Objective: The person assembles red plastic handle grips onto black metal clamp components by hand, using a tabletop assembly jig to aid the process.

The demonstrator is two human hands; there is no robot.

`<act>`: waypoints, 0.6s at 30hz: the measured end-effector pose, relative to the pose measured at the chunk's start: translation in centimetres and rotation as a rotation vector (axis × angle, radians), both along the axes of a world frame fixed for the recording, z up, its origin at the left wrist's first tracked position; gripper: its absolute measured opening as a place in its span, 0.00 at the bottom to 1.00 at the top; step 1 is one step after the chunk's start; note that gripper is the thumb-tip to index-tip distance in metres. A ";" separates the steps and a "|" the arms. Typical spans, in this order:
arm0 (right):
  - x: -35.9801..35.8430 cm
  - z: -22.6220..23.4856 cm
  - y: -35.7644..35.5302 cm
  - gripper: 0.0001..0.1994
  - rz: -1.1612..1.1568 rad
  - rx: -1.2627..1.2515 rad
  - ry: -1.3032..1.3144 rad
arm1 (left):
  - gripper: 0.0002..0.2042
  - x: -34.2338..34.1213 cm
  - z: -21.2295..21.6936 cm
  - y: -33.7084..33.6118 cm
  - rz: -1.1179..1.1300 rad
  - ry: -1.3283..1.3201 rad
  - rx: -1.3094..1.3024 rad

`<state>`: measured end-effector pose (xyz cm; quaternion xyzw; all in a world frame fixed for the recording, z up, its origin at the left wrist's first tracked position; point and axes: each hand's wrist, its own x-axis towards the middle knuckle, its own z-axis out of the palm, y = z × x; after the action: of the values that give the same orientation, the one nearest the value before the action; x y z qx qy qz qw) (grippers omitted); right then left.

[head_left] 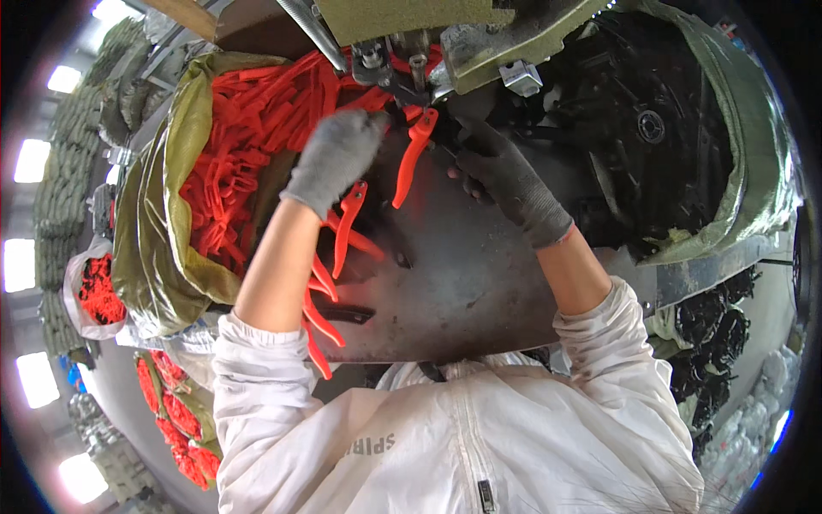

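A red curved handle (412, 163) hangs down from under the head of a press-like machine (398, 73), between my two hands. My left hand (336, 156), in a grey knit glove, is just left of it with fingers curled in; what they hold is hidden. On the right, my right hand (512, 182) in a darker grey glove has its fingers bent near the machine, and I cannot make out what is in them. Several red handles (345, 224) lie on the metal table (462, 291) below my left hand, some beside dark parts (349, 313).
A yellow-green sack (141, 248) full of red handles (231, 171) stands at the left. Another sack (753, 146) at the right holds black parts (634, 163). A small metal block (521, 78) juts from the machine. More sacks of red parts (175, 420) are on the floor.
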<state>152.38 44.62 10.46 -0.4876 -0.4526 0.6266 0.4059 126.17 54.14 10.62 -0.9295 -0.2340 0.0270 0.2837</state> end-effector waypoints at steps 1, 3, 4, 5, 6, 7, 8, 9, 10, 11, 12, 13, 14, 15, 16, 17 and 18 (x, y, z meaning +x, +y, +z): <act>0.2 -0.7 0.0 0.26 -0.013 0.004 -0.007 | 0.15 -0.1 0.6 1.9 0.242 -0.094 -0.095; 0.9 -1.2 -0.1 0.27 -0.034 -0.051 -0.054 | 0.16 0.2 0.4 5.8 0.479 -0.202 -0.192; 0.6 -0.6 -0.2 0.27 -0.026 -0.039 -0.059 | 0.19 -0.5 -0.5 7.6 0.656 -0.267 -0.216; 0.2 -0.1 -0.4 0.27 -0.011 -0.035 -0.048 | 0.21 -1.3 -1.8 9.5 0.833 -0.334 -0.242; -0.9 0.8 -0.4 0.27 0.028 -0.020 -0.024 | 0.21 -4.5 -3.2 11.1 0.863 -0.341 -0.216; -2.5 1.8 -0.3 0.27 0.082 0.010 -0.004 | 0.22 -9.5 -4.0 12.1 0.888 -0.335 -0.186; -3.1 1.9 -0.1 0.27 0.094 0.017 0.003 | 0.23 -11.7 -5.0 12.9 0.878 -0.335 -0.189; -2.0 1.0 -0.5 0.28 0.038 -0.006 -0.012 | 0.21 -8.3 -5.0 12.9 0.865 -0.306 -0.261; -1.1 0.6 -0.4 0.28 -0.002 -0.027 -0.031 | 0.21 -5.9 -4.3 12.5 0.826 -0.309 -0.293; 0.1 0.7 -0.4 0.29 -0.014 -0.066 -0.072 | 0.20 -3.0 -2.7 11.1 0.794 -0.327 -0.334; 0.5 1.2 -0.7 0.30 0.004 -0.092 -0.100 | 0.19 -2.0 -1.4 9.4 0.790 -0.344 -0.355; 0.0 2.0 -0.8 0.30 0.019 -0.086 -0.098 | 0.18 -3.3 -0.6 8.1 0.760 -0.380 -0.277; -0.3 2.6 -0.7 0.30 0.013 -0.036 -0.144 | 0.18 -3.7 0.7 7.3 0.768 -0.387 -0.266; -0.5 3.0 -0.9 0.30 0.001 0.001 -0.188 | 0.17 -4.1 1.7 6.2 0.791 -0.438 -0.257; -0.5 3.5 -1.2 0.30 0.005 -0.002 -0.186 | 0.16 -4.3 2.4 5.0 0.812 -0.488 -0.249; -0.6 4.1 -1.5 0.31 0.030 0.010 -0.173 | 0.16 -5.4 2.5 4.1 0.818 -0.485 -0.246; -0.6 4.4 -1.9 0.31 0.054 0.017 -0.160 | 0.14 -7.1 2.6 3.2 0.590 -0.395 -0.138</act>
<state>151.77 42.74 14.83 -0.5203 -0.5020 0.5924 0.3553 119.11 57.39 13.17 -0.8261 -0.5402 -0.0569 0.1497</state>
